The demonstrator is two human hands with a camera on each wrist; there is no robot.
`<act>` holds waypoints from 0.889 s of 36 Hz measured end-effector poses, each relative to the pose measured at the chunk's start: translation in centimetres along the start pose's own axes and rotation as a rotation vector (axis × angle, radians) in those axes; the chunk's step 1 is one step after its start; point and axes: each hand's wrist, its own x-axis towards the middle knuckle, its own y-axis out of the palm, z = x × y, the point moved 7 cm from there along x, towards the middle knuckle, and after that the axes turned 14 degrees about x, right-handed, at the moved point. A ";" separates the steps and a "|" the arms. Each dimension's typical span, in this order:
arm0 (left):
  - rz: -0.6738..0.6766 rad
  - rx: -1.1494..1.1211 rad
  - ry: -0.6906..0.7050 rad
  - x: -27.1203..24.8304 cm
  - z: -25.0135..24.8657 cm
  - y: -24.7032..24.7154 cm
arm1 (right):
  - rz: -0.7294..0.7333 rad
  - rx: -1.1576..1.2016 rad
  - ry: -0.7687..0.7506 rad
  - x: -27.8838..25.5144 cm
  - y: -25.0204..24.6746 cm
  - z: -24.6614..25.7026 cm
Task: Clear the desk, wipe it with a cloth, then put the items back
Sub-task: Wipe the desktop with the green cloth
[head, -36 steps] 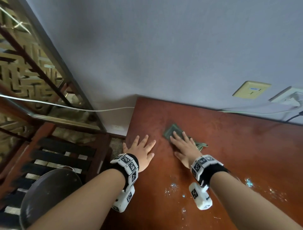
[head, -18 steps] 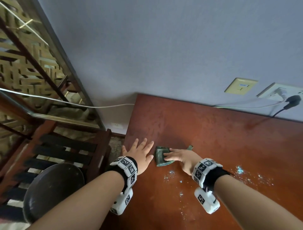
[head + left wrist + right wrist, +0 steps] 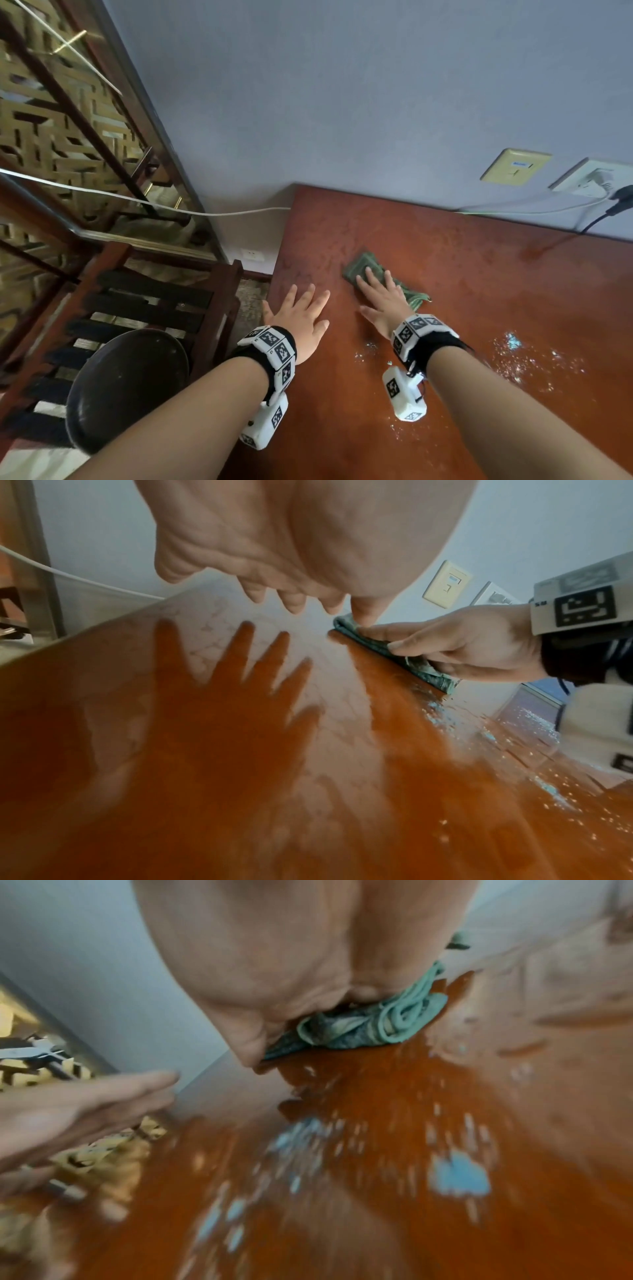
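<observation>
Since half a second ago the cloth (image 3: 371,270) has slid away from the left hand (image 3: 301,320), toward the wall. One left hand hovers flat, released, over the desk (image 3: 479,291); one right hand (image 3: 385,301) presses one cloth with straight fingers.

The right hand (image 3: 382,301) covers most of the cloth (image 3: 368,265); only its far end and one corner show. The right wrist view is blurred by motion, so the wet spots (image 3: 459,1177) at lower right smear. The socket (image 3: 596,180) is cut by the right edge.
</observation>
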 end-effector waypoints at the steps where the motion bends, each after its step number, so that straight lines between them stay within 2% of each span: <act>1: -0.012 -0.004 -0.005 -0.1 -0.1 0.0 | 0.020 -0.001 -0.050 -0.4 0.7 0.5; 5: -0.038 -0.007 -0.011 -0.6 -0.1 0.2 | 0.078 -0.033 -0.227 -2.7 3.2 1.2; 9: -0.038 -0.001 0.007 -1.3 -0.4 0.7 | 0.137 0.005 -0.307 -5.1 4.2 1.3; 19: -0.015 -0.003 0.027 -3.1 -1.3 1.6 | 0.339 -0.070 -0.298 -10.0 5.3 3.2; 24: -0.013 -0.015 0.029 -3.5 -1.0 1.9 | 0.399 -0.125 -0.298 -10.2 5.2 3.5; 25: -0.009 -0.013 0.027 -3.5 -0.8 1.9 | 0.374 -0.090 -0.257 -9.8 4.7 3.3; 28: -0.009 -0.013 0.017 -3.6 -0.2 1.9 | 0.095 0.187 -0.033 -7.7 1.2 1.1; 32: -0.008 -0.009 0.001 -3.4 0.7 1.9 | -0.166 0.386 0.037 -4.6 -4.1 -1.9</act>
